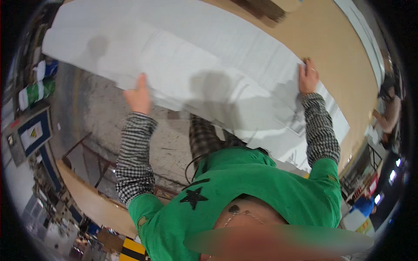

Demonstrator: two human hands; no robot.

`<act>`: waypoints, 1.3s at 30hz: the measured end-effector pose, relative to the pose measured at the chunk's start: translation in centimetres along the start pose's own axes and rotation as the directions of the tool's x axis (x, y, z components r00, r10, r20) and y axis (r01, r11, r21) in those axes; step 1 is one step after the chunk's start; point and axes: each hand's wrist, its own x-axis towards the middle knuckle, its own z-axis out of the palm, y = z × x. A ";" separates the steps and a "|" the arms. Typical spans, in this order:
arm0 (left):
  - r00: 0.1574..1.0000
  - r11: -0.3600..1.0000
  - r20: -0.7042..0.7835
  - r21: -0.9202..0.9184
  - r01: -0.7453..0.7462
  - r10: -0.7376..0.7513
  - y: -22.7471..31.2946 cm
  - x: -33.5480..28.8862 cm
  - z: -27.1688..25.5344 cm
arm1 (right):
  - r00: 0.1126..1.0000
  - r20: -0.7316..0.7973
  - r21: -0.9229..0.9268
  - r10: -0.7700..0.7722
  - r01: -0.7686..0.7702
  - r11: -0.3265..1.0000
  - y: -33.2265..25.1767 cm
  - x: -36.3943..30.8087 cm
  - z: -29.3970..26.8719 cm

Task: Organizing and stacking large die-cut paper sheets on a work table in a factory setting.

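Note:
Large white sheets (174, 56), which look like paper, lie in overlapping layers across the view in front of me. Their left part reaches past the table and hangs over the floor. My left hand (138, 96), slightly blurred, is closed on the near edge, with one finger stretched over the top side. Over at the right edge, my right hand (308, 78) has its thumb on the white surface and its fingers at the rim, gripping it. The undersides of both grips are hidden. Shadows fall across the sheets.
A tan board tabletop (335, 48) extends beneath and beyond the sheets, with a brown object (265, 8) at its far side. At left are a metal frame (98, 158), another tan board (87, 195) and green-white rolls (37, 93). Another person (389, 108) is at far right.

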 end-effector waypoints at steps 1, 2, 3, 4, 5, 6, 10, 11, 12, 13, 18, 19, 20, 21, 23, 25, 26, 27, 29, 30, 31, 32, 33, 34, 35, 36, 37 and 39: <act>0.977 0.966 -0.012 0.150 -0.210 0.214 0.1 -0.9 0.1 | 0.999 0.030 -0.041 0.043 -0.042 0.998 -0.3 -0.1 -0.1; 0.976 0.963 -0.033 0.174 -0.206 0.214 -0.6 -1.2 -0.7 | 0.994 0.061 -0.092 0.087 -0.081 0.992 -0.7 -0.2 -0.6; 0.998 0.994 -0.016 0.093 -0.060 0.062 -1.6 -0.9 -0.8 | 0.995 0.061 -0.076 0.081 -0.077 0.994 -0.7 -0.3 -0.6; 0.996 0.996 0.014 0.011 0.089 -0.089 -2.6 -0.4 -0.9 | 0.992 0.088 -0.076 0.088 -0.082 0.994 -0.8 -0.3 -0.6; 0.996 0.996 0.013 0.010 0.083 -0.084 -3.2 0.9 -1.2 | 0.989 0.110 -0.087 0.100 -0.090 0.992 -0.8 0.0 -0.6; 0.952 0.921 0.123 -0.248 0.302 -0.279 -3.5 2.2 -2.1 | 0.989 0.116 -0.095 0.089 -0.078 0.992 -1.1 0.1 -0.6; 0.919 0.900 0.080 -0.190 0.393 -0.385 -0.9 1.9 -1.1 | 0.994 0.096 -0.100 0.047 -0.038 0.994 -2.5 0.7 -0.9; 0.955 0.950 -0.008 0.108 0.294 -0.295 0.3 1.2 -1.4 | 0.996 0.085 -0.097 0.033 -0.025 0.995 -2.4 0.8 -1.2; 0.956 0.951 -0.027 0.095 0.294 -0.292 0.2 0.6 -1.7 | 0.999 -0.045 -0.040 0.006 -0.008 0.999 -2.1 1.1 -0.9; 0.944 0.918 0.055 -0.223 0.328 -0.324 -0.1 0.1 -2.1 | 0.984 -0.175 0.019 -0.016 0.019 1.000 -2.0 1.4 -0.6; 0.965 0.465 0.112 -0.859 0.215 -0.239 -4.6 -1.1 -1.1 | 0.823 0.418 0.907 -0.385 -0.352 0.232 -23.7 8.1 -0.6; 0.957 0.415 0.189 -0.870 0.268 -0.221 -4.9 -1.0 -0.2 | 0.777 0.473 0.868 -0.415 -0.492 0.068 -27.2 9.1 0.9; 0.945 0.370 0.255 -0.874 0.315 -0.203 -5.0 -1.2 0.3 | 0.719 0.517 0.779 -0.464 -0.620 -0.093 -30.7 10.2 2.6; 0.952 0.369 0.232 -0.882 0.293 -0.201 -5.0 -1.3 0.4 | 0.693 0.498 0.793 -0.521 -0.607 -0.051 -33.8 11.4 4.0; 0.893 0.460 0.273 -0.781 0.422 -0.358 -4.6 -1.8 0.5 | 0.655 0.479 0.807 -0.584 -0.591 -0.002 -38.1 12.3 4.8; 0.898 0.395 0.284 -0.823 0.408 -0.336 -4.3 -2.0 0.1 | 0.469 0.481 0.857 -0.740 -0.431 0.284 -41.6 12.3 4.2; 0.897 0.321 0.317 -0.853 0.412 -0.307 -4.2 -2.3 0.3 | 0.452 0.437 0.868 -0.777 -0.437 0.234 -41.9 12.0 4.2; 0.897 0.312 0.312 -0.859 0.407 -0.312 -4.4 -2.5 0.4 | 0.441 0.441 0.866 -0.781 -0.436 0.243 -42.6 12.1 4.3; 0.890 0.272 0.337 -0.865 0.421 -0.307 -4.4 -2.6 0.6 | 0.465 0.433 0.868 -0.772 -0.448 0.216 -44.3 12.5 4.7; 0.889 0.265 0.342 -0.866 0.424 -0.306 -4.2 -2.6 0.8 | 0.483 0.428 0.869 -0.764 -0.453 0.201 -45.0 12.9 4.8; 0.885 0.317 0.323 -0.846 0.429 -0.336 -3.9 -2.7 0.9 | 0.502 0.423 0.870 -0.755 -0.457 0.184 -45.6 13.1 4.9; 0.882 0.370 0.296 -0.824 0.430 -0.367 -3.7 -2.9 0.8 | 0.516 0.416 0.871 -0.749 -0.463 0.165 -46.3 13.2 4.8; 0.882 0.368 0.296 -0.825 0.430 -0.368 -4.0 -3.0 0.8 | 0.531 0.408 0.872 -0.743 -0.468 0.144 -46.6 13.3 4.5; 0.908 0.382 0.286 -0.836 0.393 -0.307 -4.5 -3.2 0.9 | 0.460 0.424 0.898 -0.780 -0.328 0.294 -46.4 13.2 4.0; 0.923 0.388 0.299 -0.842 0.375 -0.244 -4.5 -3.3 1.1 | 0.473 0.438 0.892 -0.764 -0.334 0.305 -46.0 13.3 4.5; 0.914 0.382 0.327 -0.834 0.399 -0.241 -4.6 -3.1 1.4 | 0.518 0.418 0.902 -0.746 -0.333 0.274 -45.5 13.5 5.3; 0.901 0.532 0.323 -0.728 0.433 -0.291 -4.8 -2.5 1.7 | 0.565 0.399 0.912 -0.722 -0.330 0.246 -44.5 13.6 5.7; 0.887 0.659 0.319 -0.594 0.461 -0.334 -4.2 -1.6 1.6 | 0.648 0.389 0.920 -0.655 -0.235 0.313 -41.9 15.1 3.7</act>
